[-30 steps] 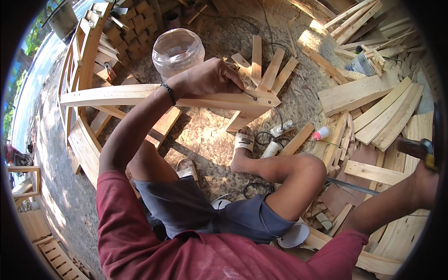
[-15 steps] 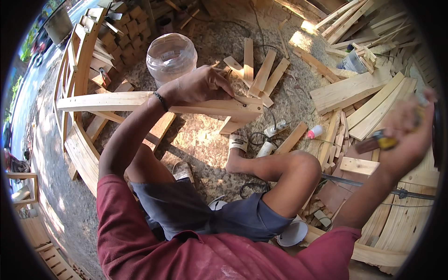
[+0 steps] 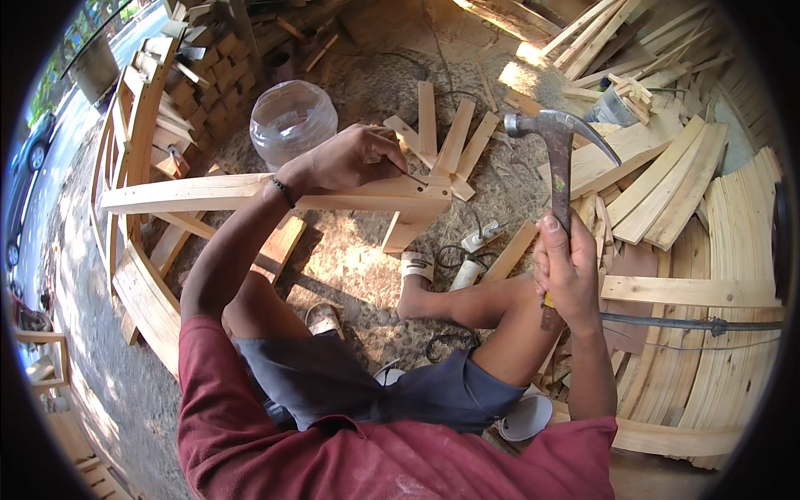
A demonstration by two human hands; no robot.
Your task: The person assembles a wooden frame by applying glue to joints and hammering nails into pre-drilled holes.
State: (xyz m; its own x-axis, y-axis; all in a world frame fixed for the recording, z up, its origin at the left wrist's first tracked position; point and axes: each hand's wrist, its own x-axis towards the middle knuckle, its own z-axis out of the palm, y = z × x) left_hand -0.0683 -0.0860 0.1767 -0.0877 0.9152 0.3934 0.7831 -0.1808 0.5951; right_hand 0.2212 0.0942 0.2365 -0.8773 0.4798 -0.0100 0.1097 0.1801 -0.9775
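Observation:
My left hand (image 3: 346,158) is closed in a pinch on a thin dark nail (image 3: 414,178), which slants down to the top of a pale wooden beam (image 3: 367,202). Small dark spots show in the wood near the beam's right end. This beam belongs to a curved wooden frame, and a short wooden piece (image 3: 408,229) stands under its right end. To the right, my right hand (image 3: 568,267) grips the handle of a claw hammer (image 3: 559,167). The hammer is upright, with its metal head above my fist and apart from the beam.
A clear plastic jug (image 3: 293,125) stands behind the beam. Several short boards (image 3: 450,137) lie on the dusty floor beyond it. Planks (image 3: 750,233) and offcuts pile up at the right, beside a bucket (image 3: 612,108). A white power strip (image 3: 483,236) with cords lies near my foot.
My right hand has swung the hammer inward from the far right, and the hammer now stands upright. My left hand keeps its pinch at the beam's end. The view has shifted slightly.

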